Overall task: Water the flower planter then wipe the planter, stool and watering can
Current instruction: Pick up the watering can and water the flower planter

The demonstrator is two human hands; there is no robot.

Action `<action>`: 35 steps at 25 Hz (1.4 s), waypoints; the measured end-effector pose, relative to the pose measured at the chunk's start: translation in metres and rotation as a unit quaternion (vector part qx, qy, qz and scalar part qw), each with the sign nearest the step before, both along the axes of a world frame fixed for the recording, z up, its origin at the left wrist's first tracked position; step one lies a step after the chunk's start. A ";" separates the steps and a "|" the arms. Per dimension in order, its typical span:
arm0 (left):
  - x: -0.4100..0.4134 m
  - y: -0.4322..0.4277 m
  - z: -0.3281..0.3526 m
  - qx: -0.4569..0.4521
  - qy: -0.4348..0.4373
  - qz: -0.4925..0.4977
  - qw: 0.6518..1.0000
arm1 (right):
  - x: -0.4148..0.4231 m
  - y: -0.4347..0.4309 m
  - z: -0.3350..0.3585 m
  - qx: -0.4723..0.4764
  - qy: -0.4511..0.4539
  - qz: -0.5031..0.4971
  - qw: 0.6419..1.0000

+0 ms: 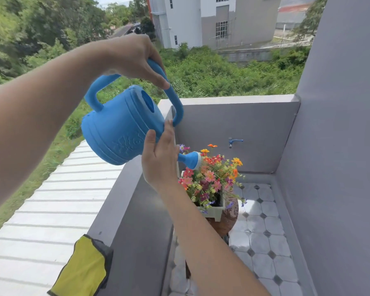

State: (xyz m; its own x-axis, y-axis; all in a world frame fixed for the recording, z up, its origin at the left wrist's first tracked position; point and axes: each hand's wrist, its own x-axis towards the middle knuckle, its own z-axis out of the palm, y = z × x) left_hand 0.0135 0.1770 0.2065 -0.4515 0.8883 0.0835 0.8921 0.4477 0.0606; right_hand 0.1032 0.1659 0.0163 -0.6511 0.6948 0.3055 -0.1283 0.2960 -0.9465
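Observation:
A blue plastic watering can (118,127) is tilted in the air, its spout rose (193,160) just above the flowers. My left hand (135,58) is shut on the can's top handle. My right hand (159,162) lies flat against the can's side near the spout, fingers together. Below, a pale green planter (216,211) full of red, pink, orange and yellow flowers (212,178) stands on a round brown wooden stool (226,223). I cannot make out a stream of water.
A yellow cloth with a dark edge (84,268) hangs over the grey balcony wall (124,201) at lower left. A blue tap (233,142) sticks out of the back wall. The floor has white tiles with dark diamonds (263,238). A grey wall rises on the right.

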 end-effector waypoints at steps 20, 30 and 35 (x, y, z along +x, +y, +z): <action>0.000 0.040 -0.010 0.050 -0.025 -0.008 0.998 | -0.004 0.063 -0.011 0.031 -0.010 -0.009 0.999; -0.049 -0.077 -0.129 0.378 -0.263 0.150 0.875 | -0.020 0.047 -0.042 0.118 -0.099 0.116 0.981; -0.027 -0.117 -0.191 0.489 -0.289 0.227 0.791 | -0.030 0.021 -0.069 0.099 -0.126 0.116 0.980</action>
State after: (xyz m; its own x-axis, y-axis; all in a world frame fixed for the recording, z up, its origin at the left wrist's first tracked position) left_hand -0.0134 0.0600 0.0150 -0.9195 0.2615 0.2936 0.3491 0.1997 0.9156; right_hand 0.0730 0.1874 -0.0523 -0.8572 0.4617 0.2281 0.0165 0.4673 -0.8840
